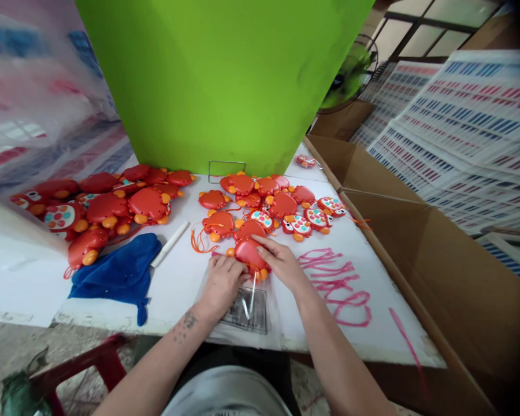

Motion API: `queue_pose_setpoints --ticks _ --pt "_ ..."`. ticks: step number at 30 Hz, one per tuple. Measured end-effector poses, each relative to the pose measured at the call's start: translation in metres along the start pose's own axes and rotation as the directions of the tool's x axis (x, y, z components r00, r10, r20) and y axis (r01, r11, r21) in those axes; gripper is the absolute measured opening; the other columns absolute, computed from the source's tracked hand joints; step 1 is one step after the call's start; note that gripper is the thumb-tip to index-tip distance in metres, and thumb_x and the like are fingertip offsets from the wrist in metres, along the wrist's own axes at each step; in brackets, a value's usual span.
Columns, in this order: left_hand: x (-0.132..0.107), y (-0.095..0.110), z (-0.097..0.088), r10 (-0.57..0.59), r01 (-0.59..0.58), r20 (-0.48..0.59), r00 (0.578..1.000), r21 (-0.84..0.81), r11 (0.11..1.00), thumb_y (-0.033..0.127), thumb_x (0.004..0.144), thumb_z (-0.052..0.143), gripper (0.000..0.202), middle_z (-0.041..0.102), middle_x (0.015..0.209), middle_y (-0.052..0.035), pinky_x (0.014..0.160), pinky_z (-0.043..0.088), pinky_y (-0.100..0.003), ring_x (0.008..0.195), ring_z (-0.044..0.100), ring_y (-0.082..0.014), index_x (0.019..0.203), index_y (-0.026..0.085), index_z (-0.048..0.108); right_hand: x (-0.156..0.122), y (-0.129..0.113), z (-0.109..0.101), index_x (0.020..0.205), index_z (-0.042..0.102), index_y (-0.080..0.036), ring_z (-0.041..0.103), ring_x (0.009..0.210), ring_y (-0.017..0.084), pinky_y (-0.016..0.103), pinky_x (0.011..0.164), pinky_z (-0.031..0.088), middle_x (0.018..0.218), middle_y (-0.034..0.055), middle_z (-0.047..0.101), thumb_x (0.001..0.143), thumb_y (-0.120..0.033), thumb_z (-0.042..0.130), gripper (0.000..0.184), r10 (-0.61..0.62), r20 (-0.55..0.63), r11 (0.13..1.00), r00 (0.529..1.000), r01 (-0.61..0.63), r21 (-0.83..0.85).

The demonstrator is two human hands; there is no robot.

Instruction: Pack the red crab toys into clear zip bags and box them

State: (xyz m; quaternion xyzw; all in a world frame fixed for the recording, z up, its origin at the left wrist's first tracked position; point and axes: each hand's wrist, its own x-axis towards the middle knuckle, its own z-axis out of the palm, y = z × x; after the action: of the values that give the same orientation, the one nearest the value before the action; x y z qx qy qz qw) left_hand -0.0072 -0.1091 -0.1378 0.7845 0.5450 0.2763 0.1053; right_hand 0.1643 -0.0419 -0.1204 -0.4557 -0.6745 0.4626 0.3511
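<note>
- The left hand (222, 281) lay flat on the white counter (182, 271), its fingers curled onto the mouth of a clear plastic bag (248, 309) and the near edge of a red toy (249, 252).
- The right hand (281, 263) pressed down on the same red toy from the right, fingers spread over its top; both hands gripped toy and bag together.
- The red toy sat at the open end of the clear plastic bag, near the front middle of the counter, between the two hands.
- The bag stretched toward the person, a printed label showing through it near the counter's edge.
- Just behind the hands lay a heap of toys (268, 205), some red side up, some showing coloured dots.
- A second pile of toys (108, 205) lay well apart on the left.
- A blue cloth (121, 271) lay in front of that pile, a white stick (170, 244) just beside it.
- A green panel (221, 81) stood at the back of the counter.
- Pink scribbles (338, 283) marked the counter on the right.
- An open cardboard box (442, 271) stood beside the counter's right edge.
</note>
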Motion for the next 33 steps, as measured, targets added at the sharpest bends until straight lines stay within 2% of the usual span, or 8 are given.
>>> queue_pose_setpoints --ticks 5,10,13,17,22,25,30,33 --pt "-0.001 0.003 -0.005 0.022 -0.032 -0.143 0.990 -0.072 0.997 0.021 0.089 0.050 0.010 0.060 0.111 -0.0089 0.093 0.037 -0.042 0.107 0.049 -0.0234 0.090 0.018 0.059 -0.003 -0.006 0.011 0.112 0.067 -0.027 0.056 0.113 0.022 0.042 0.102 0.039 0.119 0.0045 0.064 0.090 -0.039 0.048 0.031 -0.078 0.205 0.991 0.976 0.098 -0.093" --pt "0.001 0.003 -0.008 -0.002 -0.029 -0.124 0.992 -0.248 0.968 0.021 0.089 0.049 0.008 0.054 0.126 -0.0103 0.100 0.039 -0.043 0.120 0.046 -0.0226 0.086 0.018 0.056 -0.017 -0.002 0.001 0.114 0.065 -0.019 0.060 0.100 0.024 0.040 0.089 0.047 0.106 0.0117 0.066 0.090 -0.042 0.044 0.039 -0.090 -0.157 0.919 0.983 0.021 -0.394" --pt "0.003 0.001 -0.010 -0.033 0.004 -0.083 0.996 -0.332 0.943 0.020 0.088 0.050 0.007 0.054 0.127 -0.0097 0.101 0.039 -0.041 0.121 0.047 -0.0212 0.084 0.019 0.056 -0.027 0.001 -0.004 0.118 0.062 -0.019 0.063 0.094 0.025 0.040 0.084 0.048 0.104 0.0109 0.068 0.090 -0.040 0.043 0.040 0.023 -0.200 0.894 0.980 -0.109 -0.435" --pt "0.007 0.000 -0.017 -0.062 0.064 0.017 0.998 -0.381 0.922 0.017 0.084 0.055 0.005 0.057 0.121 -0.0097 0.100 0.039 -0.040 0.117 0.050 -0.0221 0.080 0.019 0.057 -0.037 0.001 0.009 0.126 0.057 -0.023 0.065 0.090 0.023 0.036 0.080 0.049 0.105 0.0069 0.069 0.088 -0.026 0.041 0.041 0.048 -0.131 0.914 0.990 -0.097 -0.395" --pt "0.011 0.011 -0.034 -0.144 0.178 0.126 0.982 -0.323 0.929 0.016 0.083 0.055 0.007 0.064 0.092 -0.0068 0.082 0.045 -0.034 0.090 0.058 -0.0209 0.076 0.019 0.055 -0.040 -0.005 0.030 0.128 0.054 -0.022 0.059 0.062 0.016 0.028 0.062 0.047 0.080 0.0028 0.069 0.089 -0.026 0.041 0.041 -0.014 -0.302 0.951 0.953 -0.081 -0.297" --pt "0.010 0.019 -0.040 -0.185 0.238 0.178 0.966 -0.345 0.908 0.019 0.087 0.049 0.008 0.061 0.075 -0.0024 0.069 0.045 -0.030 0.073 0.057 -0.0181 0.081 0.020 0.054 -0.043 -0.008 0.035 0.126 0.054 -0.022 0.060 0.066 0.015 0.027 0.063 0.049 0.083 0.0032 0.067 0.089 -0.029 0.044 0.039 -0.049 -0.366 0.983 0.929 -0.020 -0.183" --pt "0.003 0.012 -0.037 -0.294 0.203 -0.132 0.946 -0.467 0.861 0.031 0.086 0.054 0.028 0.056 0.117 -0.0109 0.096 0.038 -0.040 0.112 0.048 -0.0239 0.111 0.019 0.053 -0.050 -0.017 0.032 0.124 0.052 -0.022 0.063 0.066 0.014 0.030 0.065 0.055 0.088 0.0044 0.066 0.091 -0.034 0.047 0.035 -0.033 -0.447 0.998 0.894 0.056 0.039" --pt "0.000 0.003 -0.031 -0.439 0.331 0.036 0.898 -0.713 0.618 0.040 0.085 0.053 0.052 0.049 0.127 -0.0141 0.088 0.045 -0.037 0.106 0.053 -0.0215 0.130 0.018 0.037 -0.055 -0.022 0.030 0.120 0.052 -0.021 0.064 0.060 0.013 0.030 0.060 0.057 0.085 0.0033 0.064 0.091 -0.035 0.047 0.033 -0.031 -0.502 0.988 0.864 0.103 0.116"
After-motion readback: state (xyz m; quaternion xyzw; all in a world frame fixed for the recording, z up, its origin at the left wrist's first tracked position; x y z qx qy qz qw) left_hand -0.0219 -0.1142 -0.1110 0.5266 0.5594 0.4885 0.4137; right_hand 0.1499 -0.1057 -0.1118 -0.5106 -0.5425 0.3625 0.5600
